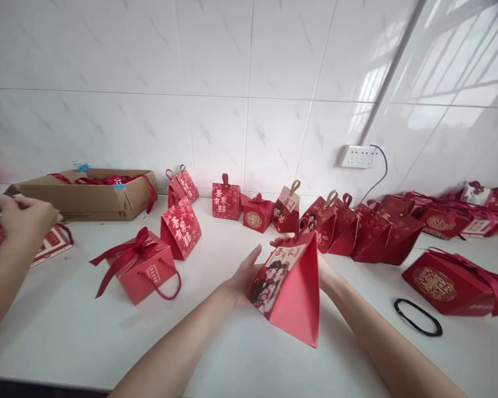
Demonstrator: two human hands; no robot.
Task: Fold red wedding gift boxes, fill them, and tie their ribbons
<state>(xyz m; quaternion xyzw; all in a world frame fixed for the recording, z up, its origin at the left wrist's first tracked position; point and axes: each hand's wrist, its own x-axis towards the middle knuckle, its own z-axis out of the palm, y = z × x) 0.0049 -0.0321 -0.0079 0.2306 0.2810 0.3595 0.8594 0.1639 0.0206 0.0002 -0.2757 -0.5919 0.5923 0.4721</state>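
Observation:
A red triangular gift box (295,290) with a cartoon couple on its front is tilted above the white table, its plain side facing me. My left hand (249,276) holds its left edge, the thumb raised beside the printed panel. Behind the box, my right hand (324,273) grips the far side; most of its fingers are hidden, though some tips show near the top. To the left sits a red box with a ribbon bow and rope handle (147,268). Another red patterned box (181,229) stands behind that one.
Red boxes (226,200) line the wall, with more piled at the right (477,218). A cardboard carton of ribbons (95,202) is at the back left. Another person's hands (29,218) work at far left. A black loop (418,318) lies near a bowed box (452,284).

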